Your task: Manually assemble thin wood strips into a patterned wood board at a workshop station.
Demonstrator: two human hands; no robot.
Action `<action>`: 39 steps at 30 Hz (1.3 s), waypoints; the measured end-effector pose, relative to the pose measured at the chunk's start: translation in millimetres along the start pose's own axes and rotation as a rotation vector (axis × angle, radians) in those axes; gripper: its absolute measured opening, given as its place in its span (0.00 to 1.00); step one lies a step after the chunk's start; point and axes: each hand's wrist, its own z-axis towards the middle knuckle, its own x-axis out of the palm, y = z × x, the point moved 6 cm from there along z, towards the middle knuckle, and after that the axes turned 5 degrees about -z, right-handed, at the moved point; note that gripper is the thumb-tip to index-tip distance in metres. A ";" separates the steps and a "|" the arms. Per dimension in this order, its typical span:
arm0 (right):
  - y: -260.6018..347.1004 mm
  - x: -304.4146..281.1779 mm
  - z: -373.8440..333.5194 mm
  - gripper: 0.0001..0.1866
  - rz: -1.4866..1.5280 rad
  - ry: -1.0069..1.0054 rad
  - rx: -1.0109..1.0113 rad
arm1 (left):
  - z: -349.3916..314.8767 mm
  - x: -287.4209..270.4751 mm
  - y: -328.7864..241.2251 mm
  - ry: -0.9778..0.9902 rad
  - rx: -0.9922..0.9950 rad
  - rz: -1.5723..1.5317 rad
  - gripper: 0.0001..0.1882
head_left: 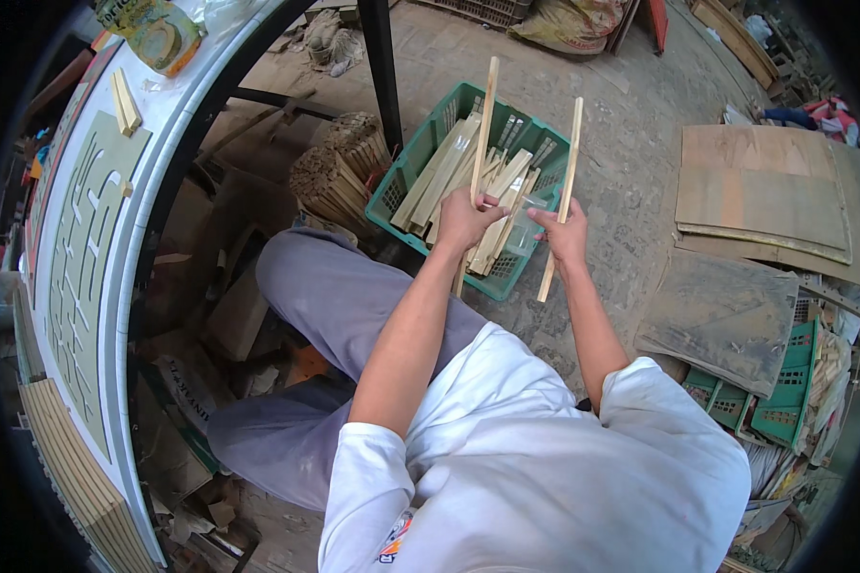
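Since the whole spread is best read from the left, the white-topped worktable (pixel 167 105) gets mentioned first: a grey panel (pixel 115 248) is laid on it, with a couple of short wooden pieces (pixel 124 103) left near its far end. By the near end of the table, a stack of long grooved strips (pixel 76 468) can be seen. Further right, bundled sticks (pixel 330 177) are parked on the floor, just beside a green crate (pixel 518 250) that's loaded with loose pale strips (pixel 435 186). Over the crate, one long wooden strip (pixel 484 124) is gripped in the left hand (pixel 463 220), fingers and thumb closed round it. A second wooden strip (pixel 571 153) is pinched in the right hand (pixel 566 234), just past the crate's right side, and the two are held apart, roughly side by side. Progress-wise, only this pair is in hand, nothing looks joined, and a good heap is left in the crate, so honestly it'd be judged nowhere near done. Off to the right, plywood sheets (pixel 760 186) are piled on the floor, not being touched.
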 end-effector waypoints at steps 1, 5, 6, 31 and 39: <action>6.2 6.6 -7.1 0.34 0.028 0.039 0.027 | 0.4 0.0 0.3 -0.001 0.000 0.000 0.15; 22.6 24.2 -22.6 0.34 0.099 0.176 0.096 | 7.3 -1.6 16.2 -0.019 0.003 -0.065 0.13; 21.9 28.2 -24.1 0.36 0.138 0.212 0.132 | 8.6 -3.5 20.5 -0.046 0.007 -0.076 0.13; -18.1 29.0 -18.6 0.31 0.473 0.423 0.357 | 17.4 10.2 36.3 0.040 -0.150 -0.163 0.11; -12.7 10.0 -12.5 0.33 0.381 0.271 0.260 | 17.8 -2.1 34.5 -0.092 -0.110 -0.038 0.13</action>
